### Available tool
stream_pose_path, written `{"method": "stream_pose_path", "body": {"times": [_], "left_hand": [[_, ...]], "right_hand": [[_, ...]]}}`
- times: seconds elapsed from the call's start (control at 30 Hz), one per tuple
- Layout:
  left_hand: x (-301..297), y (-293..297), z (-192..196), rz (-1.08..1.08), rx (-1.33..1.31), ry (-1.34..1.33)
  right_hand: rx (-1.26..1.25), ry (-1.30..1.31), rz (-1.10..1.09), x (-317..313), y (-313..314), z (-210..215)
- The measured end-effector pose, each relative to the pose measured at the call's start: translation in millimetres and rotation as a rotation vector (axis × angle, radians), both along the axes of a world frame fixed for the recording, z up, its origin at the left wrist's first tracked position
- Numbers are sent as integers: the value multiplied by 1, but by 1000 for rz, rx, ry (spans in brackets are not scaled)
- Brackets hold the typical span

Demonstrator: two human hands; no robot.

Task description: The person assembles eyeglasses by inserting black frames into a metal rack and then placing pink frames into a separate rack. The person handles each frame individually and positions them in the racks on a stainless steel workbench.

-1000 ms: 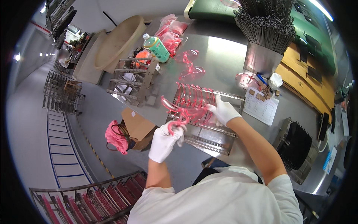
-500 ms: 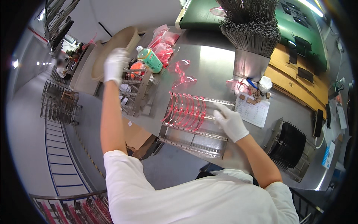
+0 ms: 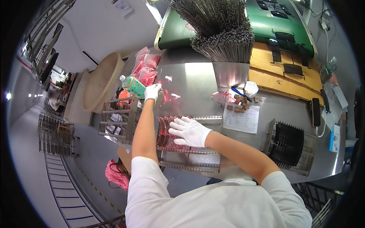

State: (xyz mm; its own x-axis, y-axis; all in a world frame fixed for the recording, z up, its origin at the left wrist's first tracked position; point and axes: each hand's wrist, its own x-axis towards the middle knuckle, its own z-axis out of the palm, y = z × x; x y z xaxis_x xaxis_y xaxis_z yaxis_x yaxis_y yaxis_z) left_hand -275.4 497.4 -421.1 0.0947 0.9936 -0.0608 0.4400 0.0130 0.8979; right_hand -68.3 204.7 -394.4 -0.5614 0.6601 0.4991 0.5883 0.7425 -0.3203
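My left hand (image 3: 153, 92), in a white glove, reaches beside the green bottle (image 3: 136, 87) at the left edge of a pair of clear pink lens pieces (image 3: 170, 95) on the metal table. Its fingers are too small and blurred to show whether they grip the lens pieces. My right hand (image 3: 190, 132), gloved too, is spread out flat over a metal slotted rack (image 3: 190, 166). Under and beside its fingers, several curved pink lens pieces (image 3: 162, 133) stand in a row in the rack's left part. The hand hides some of them.
Pink bags (image 3: 146, 68) lie behind the bottle, and a second metal rack (image 3: 114, 117) stands left. A holder of metal hooks (image 3: 232, 72), a paper sheet (image 3: 247, 121) with small brown blocks (image 3: 239, 109), and a rack of black pieces (image 3: 289, 146) are farther right.
My left hand has come right and down to the flat pink lens pieces. My right hand has moved left over the rack and its fingers have spread. The whole view has shifted.
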Motion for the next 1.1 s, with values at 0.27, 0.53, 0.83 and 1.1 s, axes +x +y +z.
{"method": "stream_pose_path", "body": {"times": [0.27, 0.53, 0.83, 1.1], "left_hand": [[62, -218, 154, -80, 207, -238], [67, -394, 135, -46, 167, -628], [82, -438, 128, -133, 221, -777], [95, -448, 130, -8, 235, -705]], "right_hand": [[-550, 652, -276, 46, -73, 36], [-352, 507, -111, 77, -163, 64], [-214, 487, -131, 81, -204, 71], [-245, 530, -212, 78, -215, 72]]}}
